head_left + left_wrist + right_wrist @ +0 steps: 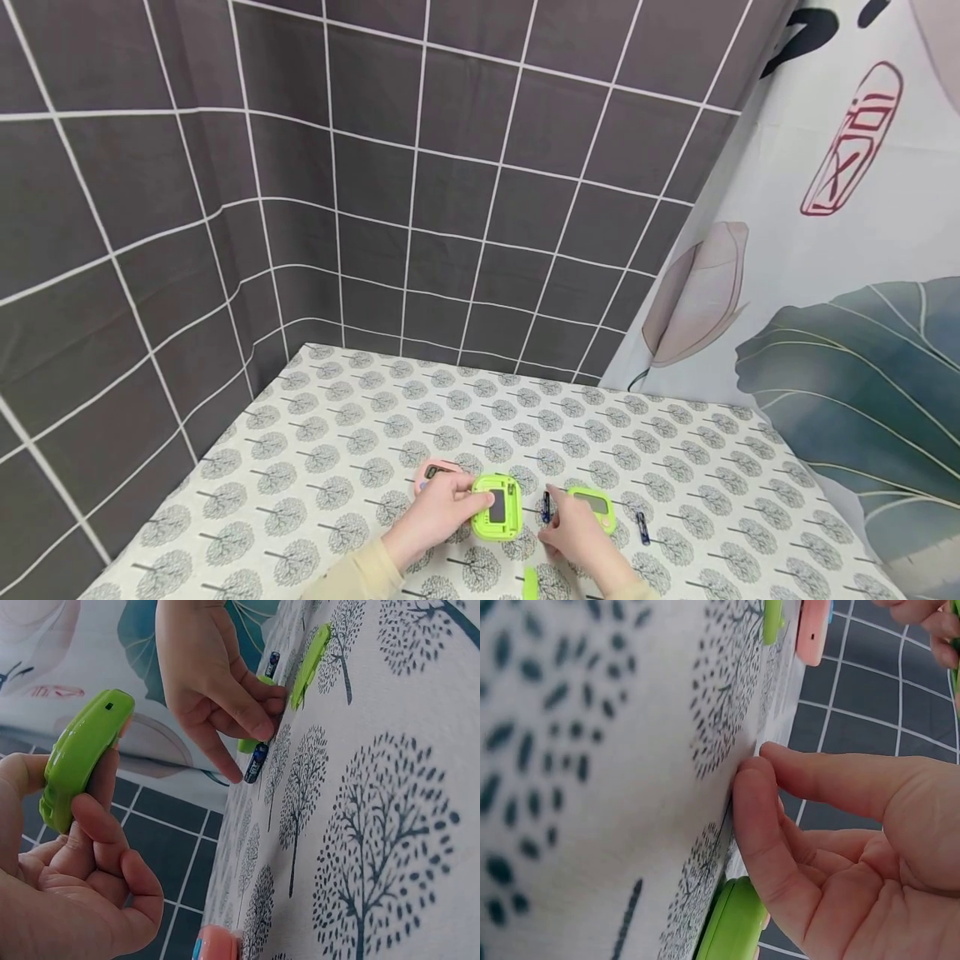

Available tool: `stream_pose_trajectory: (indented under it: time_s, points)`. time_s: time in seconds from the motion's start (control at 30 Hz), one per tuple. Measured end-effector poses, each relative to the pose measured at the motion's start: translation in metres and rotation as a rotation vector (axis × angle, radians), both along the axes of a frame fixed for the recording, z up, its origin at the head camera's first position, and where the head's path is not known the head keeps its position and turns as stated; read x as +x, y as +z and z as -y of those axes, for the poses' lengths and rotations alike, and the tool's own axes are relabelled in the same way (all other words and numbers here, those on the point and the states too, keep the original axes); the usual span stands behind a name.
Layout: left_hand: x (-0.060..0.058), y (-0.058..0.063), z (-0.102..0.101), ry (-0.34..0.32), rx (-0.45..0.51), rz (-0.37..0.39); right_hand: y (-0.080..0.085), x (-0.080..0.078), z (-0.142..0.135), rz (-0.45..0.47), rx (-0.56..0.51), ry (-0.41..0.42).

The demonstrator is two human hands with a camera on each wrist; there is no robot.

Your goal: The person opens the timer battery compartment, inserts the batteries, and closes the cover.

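My left hand [442, 510] grips a bright green palm-sized plastic device [508, 530] by its left side, above the table. Its face toward the head camera shows a dark rectangle and a narrow open slot. In the left wrist view the device [86, 757] appears edge-on between thumb and fingers. My right hand [577, 533] is down at the tablecloth, its thumb and index fingertips at the two ends of a dark blue battery [257, 762]. From the right wrist view, the fingertips [756, 769] nearly meet and hide the battery.
A second green device [600, 505] with a grey screen lies beside the right hand. Farther right lies another battery [642, 528]. A pink device [430, 473] sits behind the left hand. One thin green plastic piece [530, 583] lies near the front. The cloth-covered table [360, 450] meets a dark checked curtain.
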State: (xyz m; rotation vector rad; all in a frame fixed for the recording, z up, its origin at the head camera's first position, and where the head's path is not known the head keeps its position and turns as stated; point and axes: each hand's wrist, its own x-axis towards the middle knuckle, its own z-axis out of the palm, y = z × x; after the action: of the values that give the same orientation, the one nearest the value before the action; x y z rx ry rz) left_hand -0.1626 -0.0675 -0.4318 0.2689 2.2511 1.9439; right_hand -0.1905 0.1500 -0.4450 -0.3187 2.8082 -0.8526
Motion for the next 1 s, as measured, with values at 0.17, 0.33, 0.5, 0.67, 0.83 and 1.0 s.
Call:
stream_pose_trajectory:
  time_s: [0.17,0.33,0.5,0.67,0.83,1.0]
  points:
    - [0.0002,-0.0001,-0.0002,0.002,-0.011,0.008,-0.0017,-0.0026,-0.0003,-0.010,0.014,-0.010]
    - [0.0002,-0.0005,-0.0001,-0.001,-0.003,0.008,-0.0021,-0.0037,0.0009,-0.026,0.015,-0.027]
    - [0.0000,-0.0001,-0.0001,-0.006,0.013,0.020,-0.0026,-0.0050,0.0009,-0.025,0.010,-0.031]
    - [0.0002,-0.0007,0.0001,-0.010,0.021,0.015,-0.0008,-0.0036,-0.0005,-0.008,0.003,-0.040]
    - [0.0006,-0.0010,0.0001,0.001,0.006,0.006,0.0002,-0.0036,-0.0022,0.000,0.017,-0.077]
    - [0.0002,-0.0007,0.0010,-0.009,0.016,0.015,0.0003,-0.0043,-0.0018,-0.042,-0.009,-0.097]
